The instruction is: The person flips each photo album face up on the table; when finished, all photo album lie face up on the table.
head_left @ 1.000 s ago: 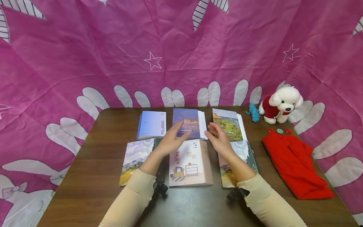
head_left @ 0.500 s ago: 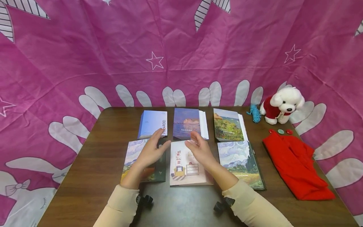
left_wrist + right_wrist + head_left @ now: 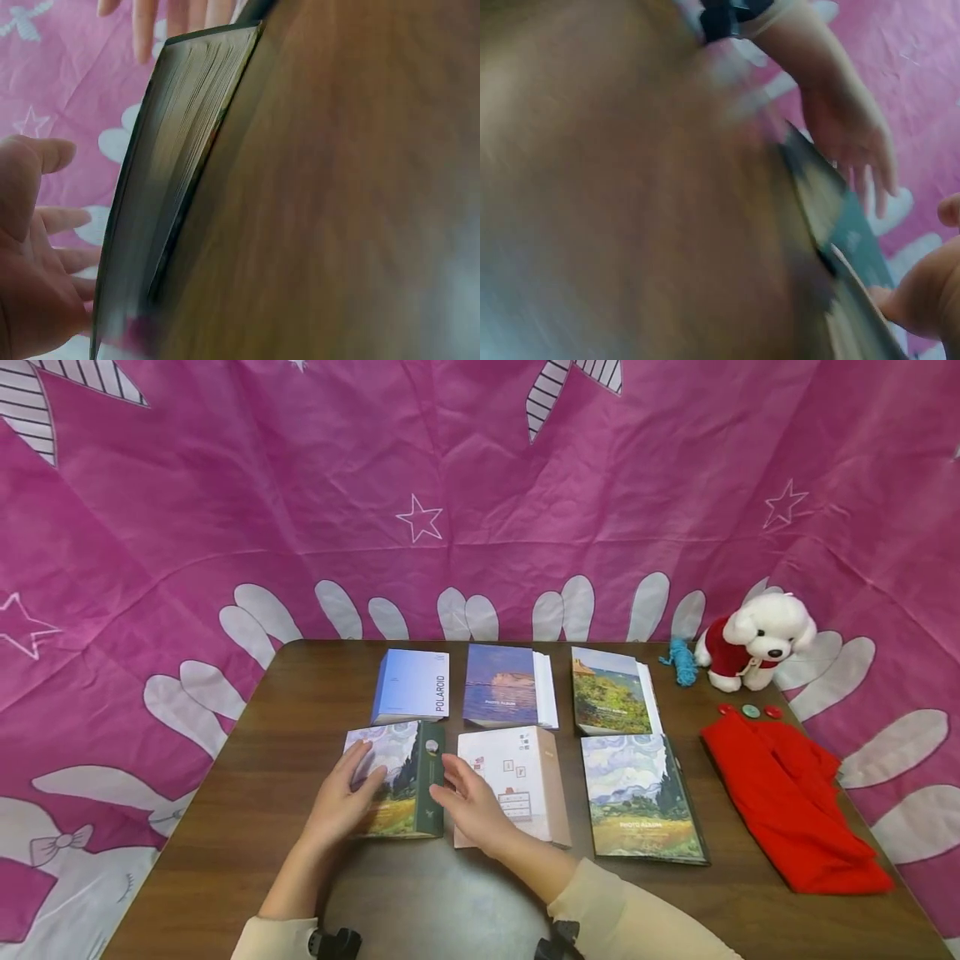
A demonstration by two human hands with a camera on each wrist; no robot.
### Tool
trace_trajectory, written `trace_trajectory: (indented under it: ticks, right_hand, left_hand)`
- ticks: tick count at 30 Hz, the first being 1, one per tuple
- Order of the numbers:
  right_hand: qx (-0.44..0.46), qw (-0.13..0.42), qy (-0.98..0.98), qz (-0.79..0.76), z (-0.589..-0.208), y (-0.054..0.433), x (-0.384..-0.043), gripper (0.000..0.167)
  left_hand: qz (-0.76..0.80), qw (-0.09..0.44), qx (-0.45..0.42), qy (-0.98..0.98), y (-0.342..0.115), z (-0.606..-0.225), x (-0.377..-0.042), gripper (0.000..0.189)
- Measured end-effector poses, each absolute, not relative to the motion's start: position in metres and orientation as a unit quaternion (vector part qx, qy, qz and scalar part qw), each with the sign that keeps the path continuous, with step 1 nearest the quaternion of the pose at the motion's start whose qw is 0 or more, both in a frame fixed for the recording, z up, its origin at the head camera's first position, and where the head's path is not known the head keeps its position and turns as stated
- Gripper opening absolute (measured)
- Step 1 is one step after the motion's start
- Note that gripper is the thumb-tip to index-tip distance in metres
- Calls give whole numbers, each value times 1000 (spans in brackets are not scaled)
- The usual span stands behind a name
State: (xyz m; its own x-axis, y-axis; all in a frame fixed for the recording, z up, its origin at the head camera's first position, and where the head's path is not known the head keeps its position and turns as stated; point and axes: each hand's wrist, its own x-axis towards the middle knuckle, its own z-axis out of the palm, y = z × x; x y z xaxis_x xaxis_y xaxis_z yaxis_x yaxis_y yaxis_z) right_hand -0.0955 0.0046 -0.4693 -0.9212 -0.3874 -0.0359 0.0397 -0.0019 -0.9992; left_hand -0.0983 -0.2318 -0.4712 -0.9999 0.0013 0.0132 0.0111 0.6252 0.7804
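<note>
At the front left lies a photo album with a painted landscape cover and a dark green spine; the left wrist view shows its page edges. My left hand is over the album's left side, fingers extended and overlapping the cover in the head view. On the other side, my right hand hovers with relaxed fingers, its fingertips beside the green spine. That hand partly hides a white album with a furniture drawing. Neither hand holds anything.
Behind stand a blue POLAROID album, a seascape album and a garden album. Another landscape album lies right. Farther right are red cloth, buttons, blue yarn and a plush dog.
Both hands have moved left and toward the front, from above the middle albums to either side of the front-left album. The albums look unmoved; the head view has shifted slightly.
</note>
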Motion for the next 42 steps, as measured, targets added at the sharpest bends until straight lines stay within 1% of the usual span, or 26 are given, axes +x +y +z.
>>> trace_trajectory:
  ticks: [2,4,8,11,15,18,21,30,35,37,42]
  right_hand:
    - [-117,168,683,-701,-469,-1,-92,64]
    - [-105,170,688,-697,-468,-4,-90,67]
    - [-74,154,720,-673,-465,-6,-91,74]
    - [-51,145,750,-643,-467,-6,-91,79]
    - [-35,162,750,-640,-469,-7,-91,81]
    - [-34,173,732,-658,-468,-8,-91,79]
    - [-32,165,711,-683,-468,-10,-93,75]
    - [22,108,656,-746,-471,-15,-95,61]
    - [20,88,658,-748,-475,-12,-98,54]
    - [25,93,640,-762,-474,-9,-100,54]
    - [42,134,574,-807,-469,2,-106,54]
  left_hand:
    - [-432,-6,16,-902,-235,-471,-95,66]
    - [-435,-18,33,-900,-237,-470,-93,67]
    - [-443,-29,46,-895,-238,-472,-93,69]
    - [-454,-26,47,-889,-238,-474,-93,70]
    - [-479,-8,50,-877,-237,-477,-92,69]
    - [-497,-1,41,-867,-234,-479,-93,69]
    - [-516,1,36,-856,-229,-480,-93,68]
    - [-579,-4,47,-814,-215,-479,-89,65]
    - [-619,2,52,-783,-208,-477,-84,61]
    - [-638,4,48,-768,-205,-477,-83,58]
    - [-672,-6,27,-740,-194,-479,-81,55]
